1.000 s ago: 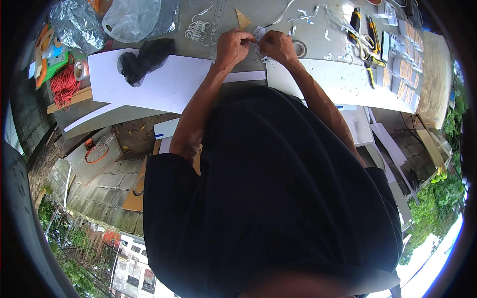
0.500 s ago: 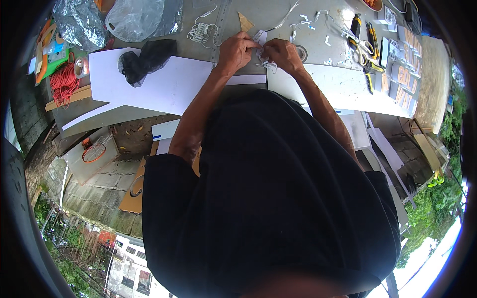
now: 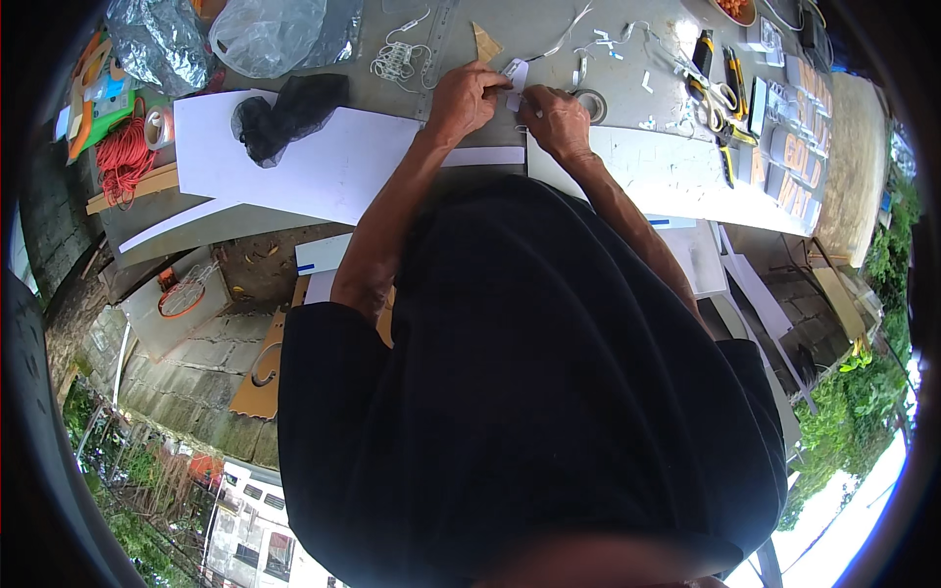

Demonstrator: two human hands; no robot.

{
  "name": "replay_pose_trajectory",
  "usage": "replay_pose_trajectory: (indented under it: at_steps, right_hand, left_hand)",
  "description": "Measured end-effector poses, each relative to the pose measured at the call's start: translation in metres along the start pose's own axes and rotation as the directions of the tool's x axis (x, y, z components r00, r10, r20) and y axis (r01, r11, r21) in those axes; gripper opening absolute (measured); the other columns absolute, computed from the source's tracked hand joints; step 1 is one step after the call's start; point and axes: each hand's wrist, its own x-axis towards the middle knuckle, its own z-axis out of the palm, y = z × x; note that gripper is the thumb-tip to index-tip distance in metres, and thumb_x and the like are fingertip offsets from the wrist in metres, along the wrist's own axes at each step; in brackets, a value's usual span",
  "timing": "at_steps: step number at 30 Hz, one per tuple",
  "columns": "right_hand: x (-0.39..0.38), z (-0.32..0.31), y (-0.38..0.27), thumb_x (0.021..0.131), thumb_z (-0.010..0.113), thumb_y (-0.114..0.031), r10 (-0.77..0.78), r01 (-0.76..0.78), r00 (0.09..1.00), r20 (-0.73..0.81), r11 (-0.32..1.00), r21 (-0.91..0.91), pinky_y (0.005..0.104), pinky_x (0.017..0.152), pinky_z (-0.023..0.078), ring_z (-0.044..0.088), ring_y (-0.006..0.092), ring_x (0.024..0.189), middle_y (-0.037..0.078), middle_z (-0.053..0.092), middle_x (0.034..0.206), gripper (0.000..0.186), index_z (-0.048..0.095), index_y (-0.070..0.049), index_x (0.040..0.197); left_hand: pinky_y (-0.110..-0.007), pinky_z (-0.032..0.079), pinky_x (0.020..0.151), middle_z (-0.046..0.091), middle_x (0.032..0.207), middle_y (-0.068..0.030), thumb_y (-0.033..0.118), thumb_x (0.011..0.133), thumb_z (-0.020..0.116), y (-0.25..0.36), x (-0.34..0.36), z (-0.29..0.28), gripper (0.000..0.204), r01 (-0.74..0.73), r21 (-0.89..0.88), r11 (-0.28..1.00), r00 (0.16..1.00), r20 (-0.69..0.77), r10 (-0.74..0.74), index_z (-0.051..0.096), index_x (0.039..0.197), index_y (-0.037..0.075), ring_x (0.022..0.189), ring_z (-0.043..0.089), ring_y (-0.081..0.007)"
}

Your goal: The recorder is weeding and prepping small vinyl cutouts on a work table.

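My left hand [image 3: 465, 102] is closed, its fingertips pinching the left edge of a small white piece [image 3: 517, 74] with a small strip on its face. Against the same piece's lower right, my right hand [image 3: 558, 120] has its fingers curled together; its fingertips are partly hidden. A thin pale wire [image 3: 569, 31] runs up and away just beyond the piece. Right beside my right hand lies a grey tape roll [image 3: 592, 104]. A tan triangular scrap [image 3: 486, 42] rests beyond my left fingers.
White sheets [image 3: 323, 167] cover the near table edge, with black mesh cloth [image 3: 284, 118] on top. Scissors [image 3: 722, 98] and a yellow-black cutter [image 3: 735, 73] lie right, near cut-out letters [image 3: 799, 147]. Left are plastic bags [image 3: 265, 37], red cord [image 3: 124, 167] and a bundled white wire [image 3: 394, 63].
My right hand has turned and drawn slightly down and left, its knuckles now uppermost. Loose whitish bits below the fingers no longer show. My left hand has barely moved.
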Motion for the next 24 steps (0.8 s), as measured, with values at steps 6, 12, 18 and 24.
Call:
replay_pose_trajectory:
  at_steps: [6,12,18,24]
  right_hand:
    - [0.006,-0.001,0.005,0.088,0.068,-0.023,-0.095,0.102,0.989,-0.11,0.993,0.053,0.0489,0.072,0.054,0.068,0.0344,0.085,0.014,0.068,0.086,0.016,0.063,-0.008,0.093]
    - [0.018,0.007,0.009,0.091,0.066,-0.022,-0.151,0.154,0.981,-0.123,0.988,0.015,0.0498,0.071,0.053,0.068,0.0364,0.082,0.016,0.068,0.086,0.018,0.059,-0.006,0.093]
    - [0.021,0.008,0.012,0.092,0.065,-0.023,-0.151,0.154,0.985,-0.087,0.988,0.026,0.0505,0.071,0.053,0.068,0.0377,0.082,0.017,0.068,0.086,0.019,0.058,-0.006,0.092]
    - [0.022,-0.002,0.023,0.089,0.067,-0.021,-0.302,0.304,0.953,-0.031,0.951,0.051,0.0503,0.073,0.054,0.068,0.0385,0.081,0.015,0.069,0.086,0.017,0.062,-0.005,0.094]
  left_hand:
    - [-0.035,0.057,0.075,0.073,0.094,-0.0096,-0.001,0.082,0.066,-0.005,0.0,-0.004,0.024,0.073,-0.12,0.99,0.997,-0.003,-0.074,0.077,0.1,0.009,0.08,0.071,-0.0259]
    - [-0.036,0.056,0.073,0.071,0.093,-0.0083,-0.001,0.081,0.068,-0.003,-0.003,-0.007,0.019,-0.004,-0.111,0.994,1.0,-0.013,0.003,0.077,0.094,0.009,0.08,0.071,-0.0267]
    - [-0.037,0.056,0.074,0.07,0.093,-0.005,0.001,0.08,0.068,-0.005,-0.01,-0.003,0.018,-0.135,-0.035,0.99,0.99,-0.044,0.133,0.077,0.092,0.01,0.079,0.069,-0.0281]
    - [-0.039,0.057,0.076,0.07,0.096,-0.0065,0.004,0.081,0.065,0.0,-0.011,-0.001,0.017,-0.148,0.022,0.989,0.986,-0.078,0.15,0.078,0.092,0.009,0.081,0.069,-0.0291]
